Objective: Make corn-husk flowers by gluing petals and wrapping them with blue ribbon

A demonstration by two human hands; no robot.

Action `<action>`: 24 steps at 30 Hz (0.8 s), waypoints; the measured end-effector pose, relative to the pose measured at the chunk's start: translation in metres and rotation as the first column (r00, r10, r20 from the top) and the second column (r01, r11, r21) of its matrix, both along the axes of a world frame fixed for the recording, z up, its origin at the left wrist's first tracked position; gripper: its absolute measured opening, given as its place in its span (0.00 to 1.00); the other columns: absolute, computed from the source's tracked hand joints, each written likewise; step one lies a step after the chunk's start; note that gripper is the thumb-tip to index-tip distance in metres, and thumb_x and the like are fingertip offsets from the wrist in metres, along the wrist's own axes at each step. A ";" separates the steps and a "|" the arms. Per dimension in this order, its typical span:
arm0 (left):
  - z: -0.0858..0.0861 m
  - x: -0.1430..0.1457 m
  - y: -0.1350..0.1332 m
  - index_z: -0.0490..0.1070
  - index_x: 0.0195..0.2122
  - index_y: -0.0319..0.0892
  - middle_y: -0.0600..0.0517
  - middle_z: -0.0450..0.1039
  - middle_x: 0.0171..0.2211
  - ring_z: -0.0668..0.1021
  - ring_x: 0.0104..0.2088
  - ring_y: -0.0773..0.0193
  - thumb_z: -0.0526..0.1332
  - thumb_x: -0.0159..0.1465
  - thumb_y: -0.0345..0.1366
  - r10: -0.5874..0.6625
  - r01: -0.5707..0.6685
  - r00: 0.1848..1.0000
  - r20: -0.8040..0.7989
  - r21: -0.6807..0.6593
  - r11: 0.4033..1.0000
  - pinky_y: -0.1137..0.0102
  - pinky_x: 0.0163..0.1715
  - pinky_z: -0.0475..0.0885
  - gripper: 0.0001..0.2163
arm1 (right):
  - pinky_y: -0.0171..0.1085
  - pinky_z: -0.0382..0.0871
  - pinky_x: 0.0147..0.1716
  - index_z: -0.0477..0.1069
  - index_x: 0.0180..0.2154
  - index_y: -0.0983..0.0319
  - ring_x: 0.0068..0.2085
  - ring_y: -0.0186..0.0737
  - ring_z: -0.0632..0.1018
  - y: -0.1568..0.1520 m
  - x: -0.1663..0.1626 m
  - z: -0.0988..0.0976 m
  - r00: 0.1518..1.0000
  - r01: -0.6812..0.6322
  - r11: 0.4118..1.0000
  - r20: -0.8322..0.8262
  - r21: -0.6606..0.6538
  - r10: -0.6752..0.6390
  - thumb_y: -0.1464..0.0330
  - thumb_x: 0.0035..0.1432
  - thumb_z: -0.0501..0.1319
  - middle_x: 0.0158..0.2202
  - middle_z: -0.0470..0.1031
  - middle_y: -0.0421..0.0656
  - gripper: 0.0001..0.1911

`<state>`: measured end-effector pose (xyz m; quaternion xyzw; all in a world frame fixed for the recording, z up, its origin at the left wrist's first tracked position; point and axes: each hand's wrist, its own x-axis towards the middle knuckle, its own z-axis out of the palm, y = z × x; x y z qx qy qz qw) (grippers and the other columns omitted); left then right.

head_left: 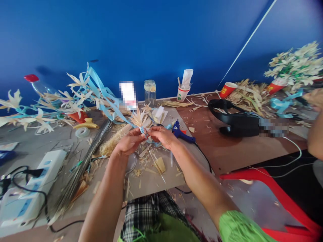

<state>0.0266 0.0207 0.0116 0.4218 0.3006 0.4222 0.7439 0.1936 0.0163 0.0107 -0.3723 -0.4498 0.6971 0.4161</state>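
Note:
My left hand [129, 142] and my right hand [163, 135] meet over the table's middle, both pinched on the base of a pale straw flower [139, 120] wrapped with light blue ribbon [111, 99]. The ribbon trails up and to the left from the flower. A thin wire stem [156, 168] hangs down from my fingers. A blue glue gun [182, 133] lies just right of my right hand.
Finished straw flowers [45, 111] lie at left beside a white power strip [35, 181]. A bundle of wires [85, 158], a glass jar [149, 91], paper cups [182, 92], a black bag [237, 119] and a red chair [275, 188] surround me. Another person's arm [315, 134] shows at right.

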 end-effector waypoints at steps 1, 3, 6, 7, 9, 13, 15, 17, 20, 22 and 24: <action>-0.001 0.000 0.000 0.76 0.27 0.39 0.51 0.74 0.27 0.75 0.30 0.66 0.71 0.47 0.31 0.014 -0.014 1.000 -0.001 -0.011 1.000 0.71 0.35 0.69 0.07 | 0.33 0.42 0.21 0.65 0.21 0.62 0.18 0.26 0.53 0.000 -0.001 -0.001 1.000 0.023 1.000 0.009 0.004 -0.023 0.59 0.43 0.66 0.14 0.54 0.31 0.15; -0.002 0.000 0.001 0.76 0.28 0.39 0.51 0.74 0.27 0.75 0.29 0.67 0.71 0.47 0.31 0.035 -0.035 0.999 -0.005 -0.026 0.999 0.71 0.36 0.70 0.07 | 0.33 0.42 0.21 0.65 0.21 0.62 0.18 0.26 0.52 0.001 -0.002 -0.003 0.998 0.056 0.998 0.033 0.010 -0.056 0.59 0.44 0.65 0.14 0.54 0.31 0.15; -0.004 0.001 0.001 0.77 0.28 0.39 0.51 0.75 0.28 0.75 0.30 0.66 0.71 0.47 0.32 0.041 -0.041 0.999 -0.021 -0.004 0.999 0.69 0.37 0.69 0.07 | 0.33 0.43 0.21 0.66 0.21 0.62 0.18 0.26 0.52 0.003 0.000 -0.005 0.996 0.054 0.998 0.074 0.045 -0.057 0.58 0.46 0.64 0.13 0.55 0.31 0.15; -0.004 0.002 0.001 0.77 0.28 0.39 0.51 0.75 0.28 0.75 0.30 0.66 0.71 0.47 0.32 0.041 -0.040 0.999 -0.031 0.011 0.999 0.69 0.36 0.69 0.08 | 0.33 0.43 0.21 0.67 0.21 0.62 0.18 0.26 0.53 0.003 0.001 -0.005 0.995 0.045 0.997 0.089 0.066 -0.051 0.58 0.47 0.63 0.14 0.55 0.32 0.15; -0.004 0.003 0.002 0.77 0.29 0.39 0.51 0.76 0.27 0.74 0.29 0.66 0.72 0.46 0.33 0.052 -0.050 0.997 -0.054 0.040 0.998 0.70 0.36 0.68 0.09 | 0.33 0.45 0.21 0.68 0.22 0.63 0.18 0.27 0.55 0.004 0.003 -0.006 0.990 0.020 0.992 0.136 0.125 -0.037 0.58 0.48 0.63 0.14 0.57 0.32 0.15; -0.006 0.005 0.003 0.77 0.29 0.38 0.50 0.76 0.28 0.74 0.28 0.66 0.72 0.46 0.34 0.086 -0.080 0.991 -0.098 0.070 0.994 0.71 0.34 0.67 0.10 | 0.31 0.52 0.23 0.72 0.26 0.63 0.21 0.27 0.61 0.005 0.006 -0.007 0.975 -0.002 0.974 0.216 0.226 -0.048 0.60 0.48 0.64 0.19 0.65 0.34 0.12; -0.007 0.005 0.003 0.77 0.30 0.38 0.49 0.77 0.28 0.75 0.28 0.65 0.71 0.47 0.34 0.092 -0.082 0.988 -0.123 0.077 0.994 0.71 0.34 0.67 0.10 | 0.31 0.56 0.25 0.73 0.29 0.63 0.24 0.28 0.65 0.006 0.005 -0.008 0.972 0.027 0.971 0.220 0.239 -0.081 0.62 0.46 0.65 0.23 0.70 0.35 0.11; -0.008 0.006 0.004 0.77 0.31 0.37 0.49 0.77 0.28 0.76 0.29 0.64 0.71 0.48 0.34 0.084 -0.071 0.985 -0.153 0.087 0.994 0.70 0.34 0.67 0.11 | 0.31 0.57 0.26 0.73 0.30 0.63 0.24 0.28 0.66 0.007 0.004 -0.011 0.975 0.053 0.975 0.198 0.217 -0.097 0.64 0.44 0.66 0.25 0.72 0.36 0.11; -0.009 0.008 0.004 0.76 0.32 0.36 0.49 0.77 0.28 0.76 0.29 0.64 0.71 0.48 0.34 0.096 -0.081 0.982 -0.165 0.091 0.993 0.70 0.34 0.68 0.11 | 0.31 0.56 0.23 0.71 0.27 0.63 0.21 0.28 0.64 0.009 0.000 -0.013 0.988 0.098 0.989 0.112 0.111 -0.111 0.65 0.41 0.67 0.20 0.70 0.35 0.10; -0.009 0.009 0.003 0.76 0.31 0.37 0.50 0.77 0.29 0.76 0.28 0.66 0.71 0.47 0.33 0.126 -0.119 0.985 -0.121 0.058 0.991 0.71 0.34 0.68 0.10 | 0.31 0.53 0.21 0.70 0.25 0.63 0.19 0.27 0.62 0.009 -0.002 -0.013 0.990 0.135 0.991 0.039 0.014 -0.135 0.65 0.40 0.67 0.17 0.68 0.34 0.10; -0.007 0.009 0.003 0.75 0.29 0.38 0.52 0.76 0.28 0.76 0.27 0.67 0.71 0.46 0.31 0.145 -0.146 0.988 -0.060 -0.012 0.989 0.71 0.34 0.69 0.10 | 0.30 0.51 0.20 0.69 0.24 0.63 0.17 0.27 0.61 0.009 -0.004 -0.012 0.987 0.162 0.985 -0.015 -0.058 -0.163 0.65 0.40 0.66 0.16 0.67 0.34 0.10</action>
